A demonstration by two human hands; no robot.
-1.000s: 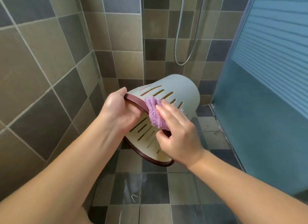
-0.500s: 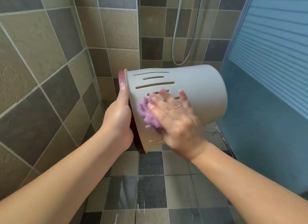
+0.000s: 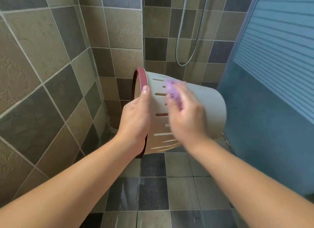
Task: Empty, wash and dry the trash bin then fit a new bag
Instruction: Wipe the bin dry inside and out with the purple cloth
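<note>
Bin [image 3: 200, 109] held sideways off the floor between both hands, left hand [image 3: 136, 119] clamped on the dark-red rim [image 3: 141, 78] to steady it, right hand [image 3: 185, 119] pressing a purple cloth [image 3: 172, 90] against the slotted wall, likely wiping it; finger pose blurred.
</note>
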